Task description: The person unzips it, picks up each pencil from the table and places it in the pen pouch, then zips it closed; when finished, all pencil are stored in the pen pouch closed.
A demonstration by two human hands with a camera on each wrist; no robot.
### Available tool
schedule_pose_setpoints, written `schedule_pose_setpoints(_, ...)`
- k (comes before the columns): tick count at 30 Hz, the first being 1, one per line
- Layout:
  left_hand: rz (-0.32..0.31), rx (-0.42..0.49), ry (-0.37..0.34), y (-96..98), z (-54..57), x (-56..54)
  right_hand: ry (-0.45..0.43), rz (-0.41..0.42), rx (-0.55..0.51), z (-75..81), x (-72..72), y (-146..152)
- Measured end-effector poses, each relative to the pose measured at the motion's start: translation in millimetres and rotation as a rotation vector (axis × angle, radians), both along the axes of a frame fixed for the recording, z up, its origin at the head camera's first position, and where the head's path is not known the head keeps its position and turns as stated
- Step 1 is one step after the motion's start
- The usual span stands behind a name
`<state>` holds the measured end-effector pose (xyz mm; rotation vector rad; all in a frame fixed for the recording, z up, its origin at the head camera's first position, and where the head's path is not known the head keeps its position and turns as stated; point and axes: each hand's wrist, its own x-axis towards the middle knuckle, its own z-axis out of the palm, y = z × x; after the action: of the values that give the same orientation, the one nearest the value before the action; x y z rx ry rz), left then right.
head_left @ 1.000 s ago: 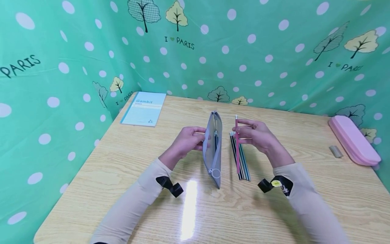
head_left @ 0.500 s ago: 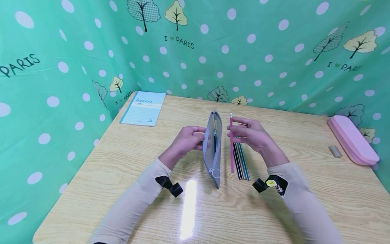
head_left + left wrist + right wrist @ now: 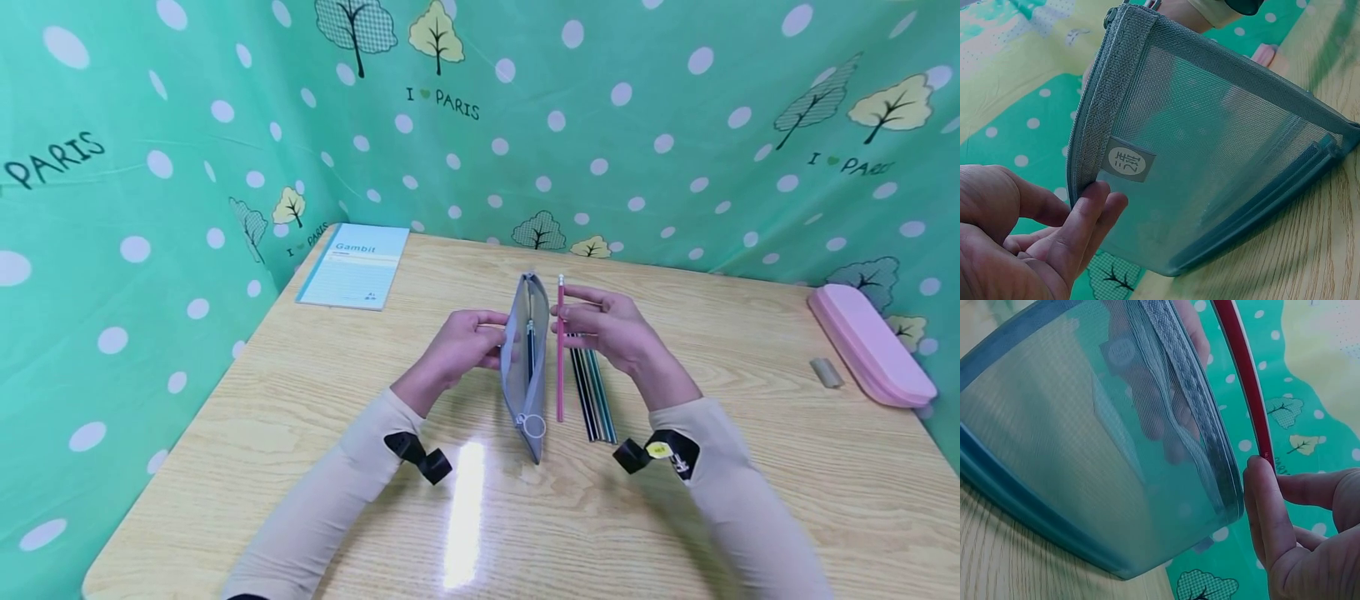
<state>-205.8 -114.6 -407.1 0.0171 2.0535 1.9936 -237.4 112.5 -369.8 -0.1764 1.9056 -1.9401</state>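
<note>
A grey mesh zipper pouch stands upright on the table with its top unzipped. My left hand pinches its rim beside a small label, thumb on one side and fingers on the other. Inside the pouch, dark pencils lie along the bottom. Just right of the pouch, my right hand pinches a red-pink pencil with a white eraser end, raised above the table. Beneath that hand, several dark and green pencils lie side by side; the hand covers their far ends.
A light blue notebook lies at the back left of the wooden table. At the right are a pink pencil case and a small grey eraser. A green dotted curtain hangs behind.
My right hand has moved left with the red-pink pencil, from over the loose pencils to close beside the pouch. The left hand and pouch have stayed put.
</note>
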Motion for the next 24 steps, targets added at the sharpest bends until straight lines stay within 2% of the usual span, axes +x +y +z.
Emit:
schedule_pose_setpoints(13,0.002,0.012,-0.013,0.1,-2.1,-0.9,0.002,-0.023,-0.003,1.4,-0.1,-14.6)
schedule_pose_setpoints(24,0.005,0.008,-0.008,-0.2,-0.4,0.3,0.018,-0.06,-0.056,4.3,0.9,-26.9)
